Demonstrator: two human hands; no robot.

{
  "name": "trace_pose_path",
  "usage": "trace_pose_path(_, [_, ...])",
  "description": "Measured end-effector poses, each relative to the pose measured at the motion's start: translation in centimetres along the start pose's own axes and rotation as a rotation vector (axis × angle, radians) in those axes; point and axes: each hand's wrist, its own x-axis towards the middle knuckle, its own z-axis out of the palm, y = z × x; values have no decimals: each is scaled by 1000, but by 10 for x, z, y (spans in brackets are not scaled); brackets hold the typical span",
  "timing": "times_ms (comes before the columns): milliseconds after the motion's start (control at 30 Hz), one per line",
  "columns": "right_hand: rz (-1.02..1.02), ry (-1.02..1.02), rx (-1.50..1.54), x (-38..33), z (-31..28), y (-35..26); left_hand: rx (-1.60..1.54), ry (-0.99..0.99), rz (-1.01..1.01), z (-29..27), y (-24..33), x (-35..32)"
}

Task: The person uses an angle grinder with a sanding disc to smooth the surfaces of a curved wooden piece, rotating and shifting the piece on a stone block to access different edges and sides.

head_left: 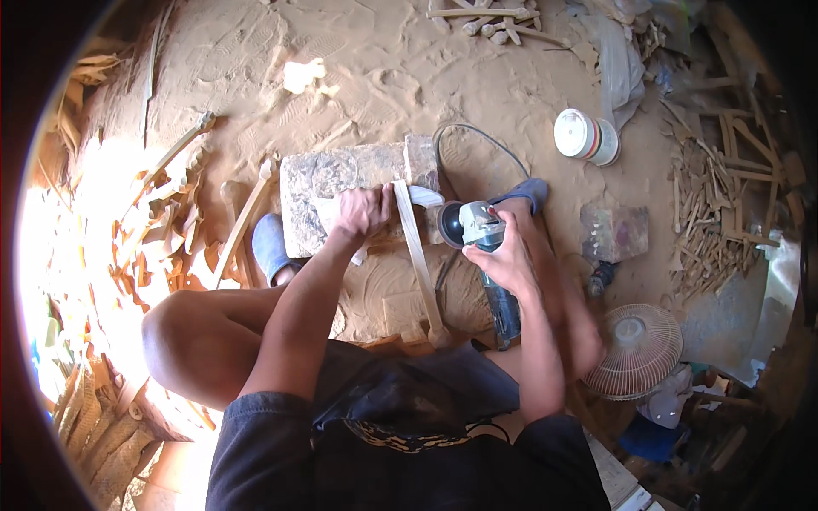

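Wooden spoon blank, long and pale, lies across a stone block on the sandy floor. My left hand presses it down, fingers curled over it. My right hand grips an angle grinder, its disc at the wood's edge. Blue slippers flank the block; wood offcuts and a small fan sit to my right.

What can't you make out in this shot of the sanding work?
All in the head view:
- Grinder disc: dark and side-on, contact with the wooden strip unclear.
- Left hand covers the strip's top end on the stone block.
- Left side: sunlight glare washes out the wood offcuts.
- Fan: base hidden.
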Motion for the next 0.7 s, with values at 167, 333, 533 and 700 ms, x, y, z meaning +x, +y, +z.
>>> trace_pose_path(167, [-35,195,124,-16,-14,2,-56,169,37,4,7,2])
trace_pose_path(333, [-113,419,361,-26,-45,35,-53,151,-66,8,15,12])
trace_pose_path(533, [-129,599,699,-51,-83,8,-138,243,-653,-65,-60,7])
trace_pose_path(700, [-90,629,678,-50,-80,-9,-473,428,-774,-50,-81,-60])
